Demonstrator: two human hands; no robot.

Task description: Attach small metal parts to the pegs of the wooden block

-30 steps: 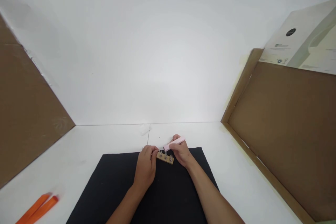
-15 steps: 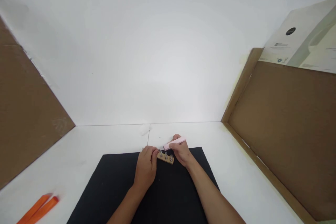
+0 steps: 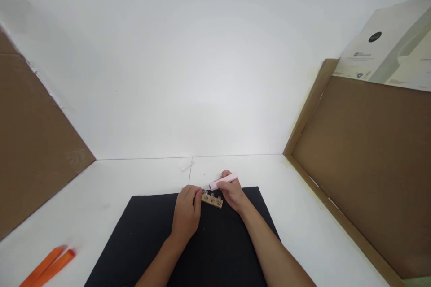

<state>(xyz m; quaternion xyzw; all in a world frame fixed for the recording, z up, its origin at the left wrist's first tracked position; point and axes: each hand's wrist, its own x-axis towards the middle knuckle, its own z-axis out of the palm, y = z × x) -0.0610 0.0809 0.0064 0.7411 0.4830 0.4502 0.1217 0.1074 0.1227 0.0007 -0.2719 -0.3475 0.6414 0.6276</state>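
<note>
— While our right hand (image 3: 232,193) grips one pink bar (image 3: 225,180), what does our left hand (image 3: 187,207) do?
— Curls by the left end of one tan strip (image 3: 215,203), over black mat (image 3: 215,251); its grip we cannot tell.

One cam, worn on the head. We look forward and down from above and behind the left hand (image 3: 186,210) and right hand (image 3: 232,190), with the forearms (image 3: 271,249) coming in from our side. Wide framing: both hands look small and sit low, so we're well back from them. Beyond the hands we face the white wall (image 3: 202,67) nearly square-on; it fills most of our view. Framing also catches cardboard (image 3: 37,143) well left of the left hand.
</note>
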